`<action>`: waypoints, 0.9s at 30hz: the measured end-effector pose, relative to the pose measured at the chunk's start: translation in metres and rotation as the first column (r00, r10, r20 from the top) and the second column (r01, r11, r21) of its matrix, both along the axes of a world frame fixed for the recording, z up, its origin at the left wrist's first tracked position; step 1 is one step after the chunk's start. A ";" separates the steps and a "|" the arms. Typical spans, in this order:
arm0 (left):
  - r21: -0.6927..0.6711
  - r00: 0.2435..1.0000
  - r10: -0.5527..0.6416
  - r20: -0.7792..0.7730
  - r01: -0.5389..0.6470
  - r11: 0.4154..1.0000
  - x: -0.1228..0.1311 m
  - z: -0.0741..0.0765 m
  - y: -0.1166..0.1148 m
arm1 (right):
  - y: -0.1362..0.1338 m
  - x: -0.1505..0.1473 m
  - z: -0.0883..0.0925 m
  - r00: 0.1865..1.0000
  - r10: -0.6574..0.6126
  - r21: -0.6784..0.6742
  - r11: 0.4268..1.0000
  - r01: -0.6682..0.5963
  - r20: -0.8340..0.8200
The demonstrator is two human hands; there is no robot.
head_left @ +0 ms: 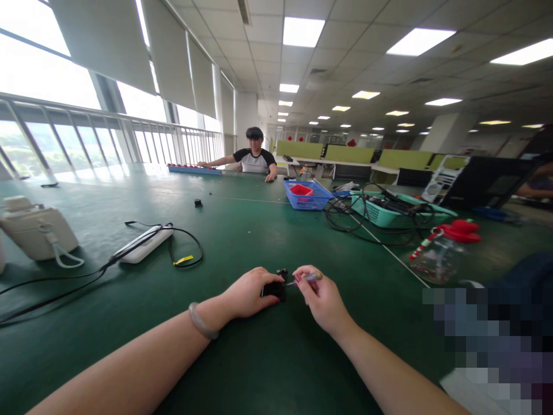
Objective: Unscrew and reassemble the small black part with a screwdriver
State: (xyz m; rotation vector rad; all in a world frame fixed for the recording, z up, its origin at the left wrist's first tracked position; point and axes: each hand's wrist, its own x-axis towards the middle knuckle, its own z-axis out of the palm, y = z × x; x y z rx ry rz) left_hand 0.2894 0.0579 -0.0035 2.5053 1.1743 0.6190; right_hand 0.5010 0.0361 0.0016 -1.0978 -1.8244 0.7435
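My left hand (pixel 249 293) rests on the green table (pixel 242 230) with its fingers closed round a small black block-shaped part (pixel 275 289). My right hand (pixel 320 297) is closed in a pinch on a thin tool with a clear handle (pixel 305 279). The tool's tip points left at the top of the black part. A grey bangle (pixel 201 322) sits on my left wrist.
A white power strip (pixel 144 244) with black cable lies to the left, a cream device (pixel 38 230) beyond it. A clear jar with a red lid (pixel 440 251) lies at right. Blue basket (pixel 307 196) and teal tray of cables (pixel 389 210) stand farther back. Another person (pixel 254 155) sits at the far end.
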 end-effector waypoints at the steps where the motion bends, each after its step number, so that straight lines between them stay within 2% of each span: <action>1: 0.000 1.000 0.000 -0.002 0.000 1.000 0.000 0.000 0.000 | -0.001 0.000 0.001 1.000 -0.013 0.016 1.000 0.013 0.009; 6: -0.003 1.000 0.023 -0.005 -0.023 1.000 0.001 0.002 -0.002 | -0.002 0.002 0.003 0.996 -0.070 0.126 0.989 0.076 -0.052; 10: -0.005 1.000 0.028 -0.008 -0.028 1.000 0.001 0.004 -0.003 | -0.003 0.004 0.002 0.997 -0.004 0.104 0.994 0.012 -0.077; 17: -0.004 1.000 0.021 -0.022 -0.021 1.000 0.002 0.004 -0.002 | -0.007 0.000 0.010 0.982 -0.007 0.181 0.983 -0.028 0.189; 20: 0.005 1.000 0.021 -0.018 -0.021 1.000 0.002 0.002 -0.001 | -0.010 -0.002 0.012 0.970 0.003 0.176 0.983 -0.047 0.241; 22: 0.008 1.000 0.019 -0.019 -0.019 1.000 0.002 0.000 0.000 | -0.010 -0.002 0.008 0.979 -0.021 0.216 0.976 -0.024 0.203; 27: 0.015 1.000 0.003 -0.014 -0.003 1.000 0.001 -0.001 0.000 | -0.004 -0.004 -0.004 0.999 -0.034 0.318 0.947 0.041 -0.026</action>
